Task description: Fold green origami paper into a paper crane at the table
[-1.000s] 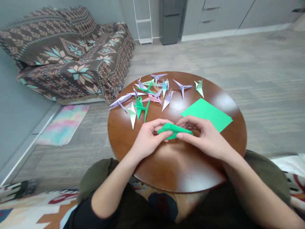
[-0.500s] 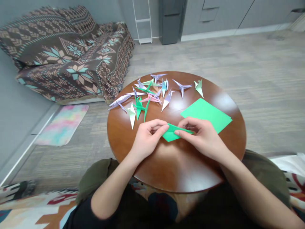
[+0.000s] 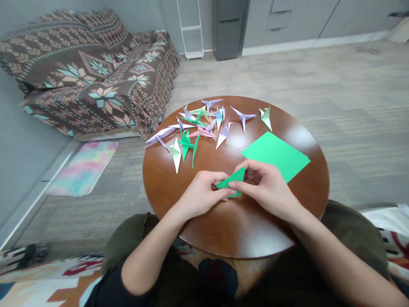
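Note:
Both of my hands pinch a small folded piece of green paper just above the round brown wooden table. My left hand grips its left end, fingers curled. My right hand holds its right side with thumb and fingertips closed on it. One pointed corner of the paper sticks up between the hands. A flat green paper sheet lies on the table just behind my right hand.
Several folded paper cranes in purple, green, pink and white are scattered over the table's far left part, and one pale green crane sits apart. A patterned sofa stands at the back left, a pastel mat on the floor.
The green paper was long and flat between my hands; now it is folded shorter, with a corner raised. Both hands have drawn closer together.

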Demonstrator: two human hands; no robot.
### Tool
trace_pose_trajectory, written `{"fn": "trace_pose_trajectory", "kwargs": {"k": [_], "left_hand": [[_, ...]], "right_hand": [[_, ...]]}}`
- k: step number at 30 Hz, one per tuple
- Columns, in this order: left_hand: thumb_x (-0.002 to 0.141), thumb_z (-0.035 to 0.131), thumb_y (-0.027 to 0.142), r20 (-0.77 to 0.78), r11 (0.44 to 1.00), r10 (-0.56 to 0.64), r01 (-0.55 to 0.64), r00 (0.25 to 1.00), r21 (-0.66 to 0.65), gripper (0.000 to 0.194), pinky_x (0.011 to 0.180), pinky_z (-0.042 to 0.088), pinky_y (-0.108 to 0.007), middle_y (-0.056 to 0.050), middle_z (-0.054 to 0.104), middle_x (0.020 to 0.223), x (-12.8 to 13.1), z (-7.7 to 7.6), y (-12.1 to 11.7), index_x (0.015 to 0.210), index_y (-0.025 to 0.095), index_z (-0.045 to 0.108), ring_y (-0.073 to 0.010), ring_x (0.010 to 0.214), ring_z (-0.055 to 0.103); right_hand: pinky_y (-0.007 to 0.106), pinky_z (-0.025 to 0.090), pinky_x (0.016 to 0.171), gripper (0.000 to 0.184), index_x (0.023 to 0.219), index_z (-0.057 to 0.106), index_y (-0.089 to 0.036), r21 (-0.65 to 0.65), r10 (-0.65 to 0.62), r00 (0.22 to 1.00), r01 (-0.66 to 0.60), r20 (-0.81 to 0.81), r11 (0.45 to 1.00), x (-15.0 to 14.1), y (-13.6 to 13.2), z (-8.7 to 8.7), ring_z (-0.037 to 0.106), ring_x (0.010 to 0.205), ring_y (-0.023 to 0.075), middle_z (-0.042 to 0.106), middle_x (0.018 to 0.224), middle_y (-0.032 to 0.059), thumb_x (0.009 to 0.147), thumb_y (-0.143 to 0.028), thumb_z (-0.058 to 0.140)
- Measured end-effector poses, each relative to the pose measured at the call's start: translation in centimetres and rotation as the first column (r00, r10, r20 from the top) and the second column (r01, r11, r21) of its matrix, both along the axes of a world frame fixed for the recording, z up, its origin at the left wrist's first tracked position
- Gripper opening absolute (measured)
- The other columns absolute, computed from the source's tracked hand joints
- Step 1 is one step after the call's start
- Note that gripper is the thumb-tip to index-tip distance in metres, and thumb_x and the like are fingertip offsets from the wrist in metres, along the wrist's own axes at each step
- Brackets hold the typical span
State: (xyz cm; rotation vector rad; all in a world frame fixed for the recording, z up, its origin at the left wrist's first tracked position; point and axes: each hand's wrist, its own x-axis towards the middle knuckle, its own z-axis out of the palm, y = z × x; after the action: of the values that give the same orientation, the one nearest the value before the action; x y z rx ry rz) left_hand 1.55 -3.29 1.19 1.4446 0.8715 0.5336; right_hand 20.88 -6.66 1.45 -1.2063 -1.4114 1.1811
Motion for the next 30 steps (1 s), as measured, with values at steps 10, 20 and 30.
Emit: {"fn": "trace_pose_trajectory", "kwargs": {"k": [10,20,30], "left_hand": [[0.087,0.08,0.028,-0.023,0.997,-0.059,0.058,0.998,-0.046,0.017,0.066,0.048,-0.023,-0.001,0.07,0.069,0.0,0.35,0.09,0.079,0.014,0.075,-0.0125,0.062,0.061],[0.084,0.084,0.035,0.043,0.994,0.072,-0.076,0.996,0.084,0.024,0.075,0.051,-0.026,0.0,0.07,0.085,-0.05,-0.27,0.2,0.092,0.016,0.072,-0.017,0.08,0.065],[0.084,0.084,0.031,0.192,0.957,0.225,-0.254,0.955,0.142,0.02,0.066,0.049,-0.023,0.002,0.066,0.075,0.04,-0.26,0.33,0.084,0.016,0.07,-0.0119,0.067,0.06]], "right_hand": [[0.03,0.052,0.058,0.027,0.072,0.074,-0.023,0.046,-0.113,0.994,0.114,-0.011,0.992,0.53,0.23,0.13,0.066,0.061,0.018,0.074,0.068,0.001,0.088,-0.043,0.083],[0.031,0.05,0.07,0.018,0.082,0.068,-0.021,0.115,0.0,0.992,-0.015,0.13,0.993,0.39,0.18,-0.27,0.066,0.072,0.0176,0.071,0.078,0.0006,0.096,-0.032,0.071],[0.03,0.047,0.07,0.018,0.08,0.07,-0.019,0.095,0.052,0.986,-0.068,0.158,0.993,0.47,0.34,-0.19,0.064,0.072,0.0171,0.071,0.076,0.0011,0.094,-0.03,0.071]]}}
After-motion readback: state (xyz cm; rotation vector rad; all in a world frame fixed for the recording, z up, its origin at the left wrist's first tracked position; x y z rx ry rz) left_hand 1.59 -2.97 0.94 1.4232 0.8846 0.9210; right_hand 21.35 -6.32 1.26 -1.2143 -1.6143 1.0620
